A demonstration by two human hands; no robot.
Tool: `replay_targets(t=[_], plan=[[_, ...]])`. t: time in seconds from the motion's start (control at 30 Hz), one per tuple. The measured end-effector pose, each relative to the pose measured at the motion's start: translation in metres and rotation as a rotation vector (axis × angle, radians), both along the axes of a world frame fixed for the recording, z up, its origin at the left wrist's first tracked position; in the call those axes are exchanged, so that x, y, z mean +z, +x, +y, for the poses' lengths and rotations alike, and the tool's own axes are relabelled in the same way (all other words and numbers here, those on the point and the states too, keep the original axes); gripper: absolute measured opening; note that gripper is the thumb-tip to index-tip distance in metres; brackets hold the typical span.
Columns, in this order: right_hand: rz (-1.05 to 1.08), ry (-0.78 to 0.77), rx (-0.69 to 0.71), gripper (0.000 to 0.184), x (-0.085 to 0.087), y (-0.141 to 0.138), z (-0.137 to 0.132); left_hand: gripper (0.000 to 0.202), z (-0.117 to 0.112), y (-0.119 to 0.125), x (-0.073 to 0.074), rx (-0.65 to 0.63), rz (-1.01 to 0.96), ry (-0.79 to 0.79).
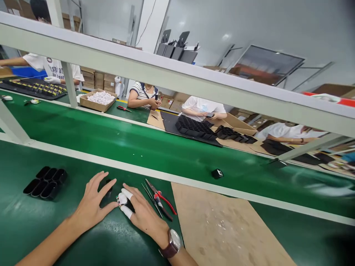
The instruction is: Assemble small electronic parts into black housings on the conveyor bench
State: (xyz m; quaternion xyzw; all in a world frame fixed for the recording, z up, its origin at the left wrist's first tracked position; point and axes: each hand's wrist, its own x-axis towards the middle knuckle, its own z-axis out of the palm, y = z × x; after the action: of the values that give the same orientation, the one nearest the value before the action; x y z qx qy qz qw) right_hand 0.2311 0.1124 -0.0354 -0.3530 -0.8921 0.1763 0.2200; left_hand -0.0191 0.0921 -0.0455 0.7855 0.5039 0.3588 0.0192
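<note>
My right hand [145, 214] wears white finger covers on its thumb and forefinger, and a watch is on the wrist. Pinched between those two fingers is a small white part [122, 199] with coloured bits, perhaps wires, at its left end. My left hand [93, 203] has its fingers spread, with the thumb tip close to the white part; whether they touch I cannot tell. Behind the left fingers stands a small black piece [109, 186], partly hidden. Red-handled pliers [158, 197] and metal tweezers [151, 198] lie just right of my right hand.
Several black oval cups [46, 184] stand grouped at left. A cardboard sheet [222, 225] covers the bench at right. Beyond the pale rail, a black piece [217, 173] sits on the green conveyor belt [166, 155]. A frame beam [166, 68] crosses above; several people work opposite.
</note>
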Motion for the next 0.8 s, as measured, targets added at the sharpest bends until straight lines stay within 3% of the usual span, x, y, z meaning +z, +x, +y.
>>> replay_targets(t=[0.13,0.27,0.4,0.47,0.67,0.8], plan=[[-0.165,0.163,-0.086,0.053,-0.010,0.000,-0.017,0.034,-0.009,0.013,0.011,-0.031,0.114,0.066],[-0.304,0.303,-0.106,0.041,-0.017,-0.007,-0.026,0.023,-0.013,0.025,0.010,-0.048,0.156,0.072],[-0.292,0.273,-0.068,0.040,-0.009,-0.004,-0.029,0.023,-0.013,0.029,0.007,-0.032,0.177,0.088],[-0.245,0.229,-0.092,0.051,-0.004,0.007,-0.030,0.029,-0.014,0.026,0.006,-0.024,0.215,0.107],[-0.214,0.255,-0.468,0.066,-0.009,0.069,-0.021,0.039,-0.014,0.018,0.003,-0.054,0.292,0.140],[-0.206,0.206,-0.462,0.065,-0.017,0.093,-0.012,0.047,-0.009,0.030,-0.001,-0.077,0.354,0.174]])
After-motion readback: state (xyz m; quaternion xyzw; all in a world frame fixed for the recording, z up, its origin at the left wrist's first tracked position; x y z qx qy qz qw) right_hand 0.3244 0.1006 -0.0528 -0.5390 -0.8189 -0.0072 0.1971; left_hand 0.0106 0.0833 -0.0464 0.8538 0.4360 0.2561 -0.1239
